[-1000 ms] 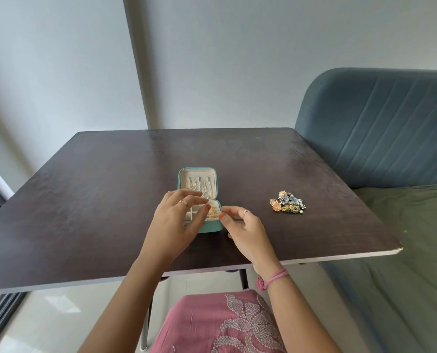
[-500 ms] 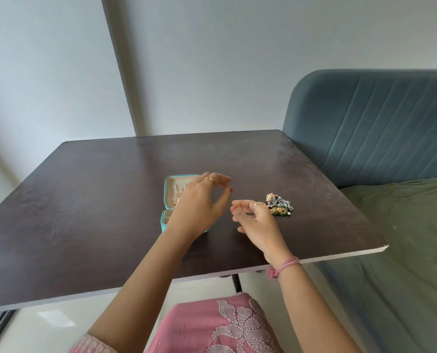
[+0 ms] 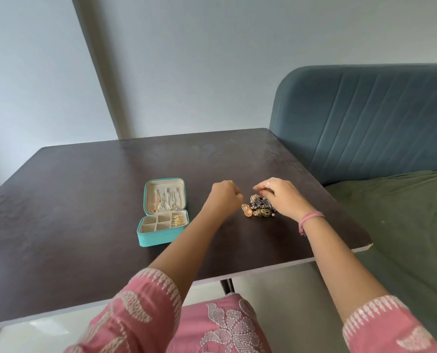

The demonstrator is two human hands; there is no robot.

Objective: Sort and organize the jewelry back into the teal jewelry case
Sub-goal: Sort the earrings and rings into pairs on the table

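Head view | I see both hands at the jewelry pile point(image 3: 260, 208), right of the teal jewelry case point(image 3: 162, 215) | left hand point(image 3: 225, 198) curled, right hand point(image 3: 279, 197) pinching, contents unclear | step: picking a piece | next: drop it in an empty slot.

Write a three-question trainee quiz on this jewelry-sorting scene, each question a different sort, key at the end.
1. True or false: the teal jewelry case lies open on the table.
2. The jewelry pile lies: A) inside the case B) on the table, right of the case C) on the sofa.
3. Fill in: the right hand reaches the pile from the ___ side, the left hand from the other.

Key: 1 true; 2 B; 3 right.
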